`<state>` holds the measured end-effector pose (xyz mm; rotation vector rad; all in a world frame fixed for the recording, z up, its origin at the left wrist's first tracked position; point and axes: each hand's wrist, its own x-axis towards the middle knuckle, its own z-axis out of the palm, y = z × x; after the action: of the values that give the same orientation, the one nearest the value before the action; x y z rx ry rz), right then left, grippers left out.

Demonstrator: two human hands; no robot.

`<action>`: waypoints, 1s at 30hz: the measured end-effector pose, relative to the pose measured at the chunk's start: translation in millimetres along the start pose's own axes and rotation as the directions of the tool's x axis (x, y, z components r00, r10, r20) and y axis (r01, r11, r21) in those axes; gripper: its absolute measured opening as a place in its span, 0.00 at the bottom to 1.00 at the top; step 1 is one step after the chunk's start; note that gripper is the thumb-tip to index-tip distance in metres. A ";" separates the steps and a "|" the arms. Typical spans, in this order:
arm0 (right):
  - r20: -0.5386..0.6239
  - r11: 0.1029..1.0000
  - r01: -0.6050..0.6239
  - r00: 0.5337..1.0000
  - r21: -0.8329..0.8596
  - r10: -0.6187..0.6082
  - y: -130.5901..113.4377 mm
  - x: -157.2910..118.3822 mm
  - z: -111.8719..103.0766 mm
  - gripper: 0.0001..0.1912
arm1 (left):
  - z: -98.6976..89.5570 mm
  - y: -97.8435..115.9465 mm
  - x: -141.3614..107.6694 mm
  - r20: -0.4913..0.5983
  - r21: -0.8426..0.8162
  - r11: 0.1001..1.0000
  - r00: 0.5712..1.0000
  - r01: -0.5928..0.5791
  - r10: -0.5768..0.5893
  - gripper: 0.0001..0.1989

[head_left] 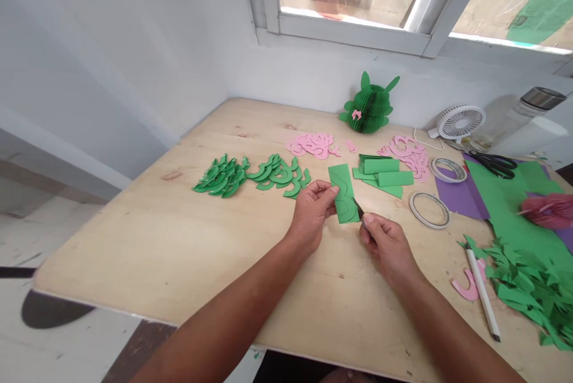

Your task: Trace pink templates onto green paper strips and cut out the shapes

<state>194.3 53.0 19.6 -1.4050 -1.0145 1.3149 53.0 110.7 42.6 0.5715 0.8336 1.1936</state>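
Observation:
Between thumb and fingers, my left hand [314,210] pinches a green paper piece [344,192] with curved outlines drawn on it. A pair of dark scissors [359,210] is gripped in my right hand [388,246], its blades at the paper's lower right edge; the handles are mostly hidden by the fingers. Beyond the paper lie folded green paper strips [387,171]. To the left of my left hand are a heap of green curved cutouts [280,174] and a second heap of green cutouts [221,175].
Pink paper cutouts [316,145] lie at the back, near a green honeycomb paper figure [369,105]. On the right are tape rolls [430,210], black-handled scissors [492,163], a white pen [482,293], green scraps [532,287], a small white fan [459,122] and a bottle [519,117].

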 end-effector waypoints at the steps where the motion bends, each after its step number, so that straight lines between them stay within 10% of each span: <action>1: -0.001 1.000 0.000 1.000 0.001 0.000 0.3 0.1 -0.1 0.25 | 0.0 0.1 0.0 0.002 0.000 1.000 1.000 0.001 -0.001 0.19; 30: -0.016 1.000 0.010 1.000 0.012 -0.010 3.0 2.3 0.0 0.25 | 0.8 0.8 -1.2 0.015 0.013 1.000 1.000 0.019 -0.019 0.18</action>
<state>194.4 54.6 16.1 -1.3977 -1.0003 1.2990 52.9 109.8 44.0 0.5815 0.8323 1.1657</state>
